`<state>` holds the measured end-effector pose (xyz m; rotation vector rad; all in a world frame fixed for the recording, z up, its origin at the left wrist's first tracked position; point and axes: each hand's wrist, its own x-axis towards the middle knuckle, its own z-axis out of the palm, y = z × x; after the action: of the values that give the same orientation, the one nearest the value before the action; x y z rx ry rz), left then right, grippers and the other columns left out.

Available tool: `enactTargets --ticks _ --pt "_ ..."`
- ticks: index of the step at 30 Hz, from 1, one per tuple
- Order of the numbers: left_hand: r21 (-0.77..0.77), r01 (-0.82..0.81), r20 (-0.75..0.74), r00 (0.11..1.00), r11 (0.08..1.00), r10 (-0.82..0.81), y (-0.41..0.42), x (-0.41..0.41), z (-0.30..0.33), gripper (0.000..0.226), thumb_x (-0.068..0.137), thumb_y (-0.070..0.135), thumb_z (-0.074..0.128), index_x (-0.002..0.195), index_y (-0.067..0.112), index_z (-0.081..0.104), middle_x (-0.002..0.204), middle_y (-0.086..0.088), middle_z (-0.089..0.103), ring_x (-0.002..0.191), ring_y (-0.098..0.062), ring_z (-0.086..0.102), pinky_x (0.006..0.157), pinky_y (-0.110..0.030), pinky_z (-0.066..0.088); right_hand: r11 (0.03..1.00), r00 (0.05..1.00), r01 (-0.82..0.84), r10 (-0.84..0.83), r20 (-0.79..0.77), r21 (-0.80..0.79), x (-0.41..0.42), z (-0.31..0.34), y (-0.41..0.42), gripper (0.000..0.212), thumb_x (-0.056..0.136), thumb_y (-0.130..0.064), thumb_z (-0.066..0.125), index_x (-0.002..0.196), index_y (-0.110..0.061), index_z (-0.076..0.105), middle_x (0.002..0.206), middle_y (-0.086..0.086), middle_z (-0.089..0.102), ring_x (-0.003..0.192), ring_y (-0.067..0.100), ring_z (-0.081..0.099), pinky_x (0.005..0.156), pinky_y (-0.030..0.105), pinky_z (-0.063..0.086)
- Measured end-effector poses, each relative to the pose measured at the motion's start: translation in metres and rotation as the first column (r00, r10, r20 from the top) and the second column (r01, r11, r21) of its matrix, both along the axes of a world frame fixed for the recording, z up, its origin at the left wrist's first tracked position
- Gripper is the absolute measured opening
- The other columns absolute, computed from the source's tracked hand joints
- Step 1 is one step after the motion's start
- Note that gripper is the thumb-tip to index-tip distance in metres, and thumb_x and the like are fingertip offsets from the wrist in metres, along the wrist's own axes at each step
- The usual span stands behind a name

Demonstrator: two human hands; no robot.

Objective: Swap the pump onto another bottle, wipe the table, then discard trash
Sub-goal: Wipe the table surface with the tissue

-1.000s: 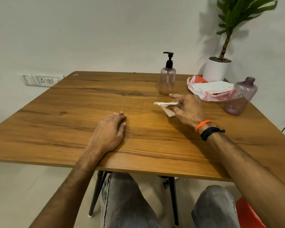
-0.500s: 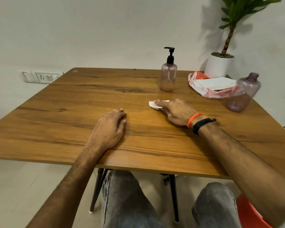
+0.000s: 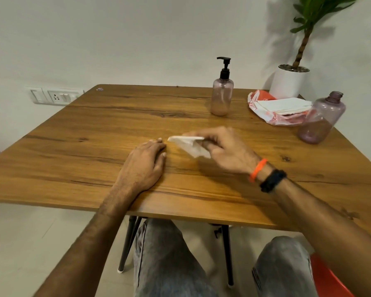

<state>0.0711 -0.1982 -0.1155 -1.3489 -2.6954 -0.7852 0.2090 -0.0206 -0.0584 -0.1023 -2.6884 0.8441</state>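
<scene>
The left hand [image 3: 145, 166] lies flat and released, palm down, on the wooden table [image 3: 94, 133], near its near edge and a little left of centre. Just right of it, the right hand [image 3: 225, 150] pinches a folded white tissue [image 3: 189, 144] between thumb and fingers; the tissue juts leftward toward the left fingertips without touching them, and motion blur makes it unclear whether its lower corner touches the wood. An orange band [image 3: 257, 169] and a black band [image 3: 272, 180] circle the right wrist.

Toward the far side of the table, right of centre, stands a pinkish bottle [image 3: 221, 98] upright with a black pump [image 3: 224, 67] fitted on its neck. At the right edge a second, wider bottle [image 3: 321, 118] stands with its neck open. Between the two bottles, further back, lies a red-and-white plastic packet [image 3: 272, 117] with a stack of white tissues [image 3: 284, 105] on it. Behind the packet is a white plant pot [image 3: 287, 82]. A wall socket [image 3: 56, 96] shows at the left.
</scene>
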Motion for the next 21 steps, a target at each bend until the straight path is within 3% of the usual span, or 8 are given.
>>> enactTargets --ticks 3,5,7,12,15,18,20,21 --pt "0.009 0.008 0.027 1.000 1.000 -0.009 -0.001 0.000 0.002 0.043 0.099 0.031 0.044 0.140 0.017 0.048 0.151 0.000 0.042 0.141 -0.015 0.034 0.119 -0.038 0.024 0.970 0.974 0.224 -0.221 -0.042 0.091 -0.046 -0.002 0.021 0.035 0.093 -0.007 0.054 0.124 -0.019 0.067 0.120 0.005 0.070 0.106 0.017 0.065 0.081 0.002 0.041" --pt "0.001 0.010 0.030 0.999 1.000 -0.010 -0.001 0.000 0.003 0.043 0.099 0.031 0.044 0.140 0.018 0.047 0.152 0.001 0.042 0.141 -0.015 0.033 0.119 -0.038 0.024 0.955 0.968 0.207 -0.232 0.097 0.212 -0.068 -0.013 0.025 0.048 0.089 0.004 0.048 0.130 -0.018 0.062 0.130 0.009 0.064 0.120 0.025 0.059 0.103 0.024 0.045" --pt "-0.011 0.000 0.026 1.000 1.000 0.001 0.000 0.001 0.003 0.043 0.099 0.032 0.043 0.140 0.019 0.047 0.152 0.001 0.041 0.141 -0.015 0.033 0.119 -0.040 0.024 0.948 0.953 0.093 -0.173 0.249 0.303 -0.075 -0.025 0.022 0.056 0.088 0.003 0.045 0.138 -0.021 0.054 0.142 0.006 0.055 0.130 0.026 0.052 0.111 0.037 0.041" --pt "-0.012 -0.013 0.012 1.000 1.000 0.013 0.001 0.001 0.002 0.043 0.099 0.032 0.044 0.140 0.018 0.048 0.152 0.000 0.042 0.141 -0.016 0.035 0.119 -0.039 0.025 0.927 0.966 -0.117 0.023 0.257 0.356 -0.022 -0.029 -0.003 0.053 0.092 -0.006 0.046 0.140 -0.029 0.050 0.146 -0.001 0.051 0.132 0.022 0.049 0.112 0.036 0.038" --pt "-0.008 -0.025 -0.006 1.000 1.000 0.025 0.003 0.000 0.001 0.043 0.099 0.031 0.044 0.139 0.017 0.049 0.151 -0.001 0.043 0.140 -0.017 0.037 0.118 -0.040 0.026 0.924 0.923 -0.320 0.256 0.287 0.207 0.033 -0.023 -0.021 0.050 0.091 -0.006 0.048 0.136 -0.026 0.054 0.143 -0.008 0.053 0.133 0.008 0.048 0.115 0.024 0.033" --pt "-0.010 -0.024 -0.006 1.000 1.000 0.024 0.002 -0.001 -0.001 0.043 0.099 0.033 0.044 0.139 0.018 0.048 0.151 0.000 0.043 0.140 -0.017 0.036 0.118 -0.042 0.026 0.940 0.912 -0.340 0.336 0.237 -0.024 0.050 -0.011 -0.014 0.045 0.092 -0.005 0.049 0.128 -0.030 0.060 0.132 -0.006 0.063 0.114 -0.003 0.059 0.096 0.018 0.049" --pt "-0.004 -0.004 0.013 1.000 1.000 0.004 0.001 -0.003 -0.001 0.044 0.099 0.033 0.044 0.140 0.019 0.048 0.151 0.001 0.042 0.140 -0.016 0.035 0.118 -0.043 0.026 0.980 0.973 -0.182 0.192 0.127 -0.085 0.037 -0.002 0.003 0.041 0.095 -0.005 0.051 0.123 -0.033 0.061 0.119 0.000 0.071 0.087 0.009 0.067 0.067 0.023 0.055" --pt "0.001 0.004 0.022 1.000 1.000 -0.004 0.000 -0.003 0.000 0.043 0.099 0.033 0.044 0.140 0.019 0.048 0.151 0.001 0.042 0.141 -0.015 0.035 0.118 -0.043 0.026 0.993 0.994 -0.074 0.081 0.071 -0.089 0.024 0.000 0.014 0.039 0.094 -0.006 0.053 0.122 -0.032 0.063 0.117 0.000 0.072 0.084 0.016 0.067 0.064 0.023 0.054"
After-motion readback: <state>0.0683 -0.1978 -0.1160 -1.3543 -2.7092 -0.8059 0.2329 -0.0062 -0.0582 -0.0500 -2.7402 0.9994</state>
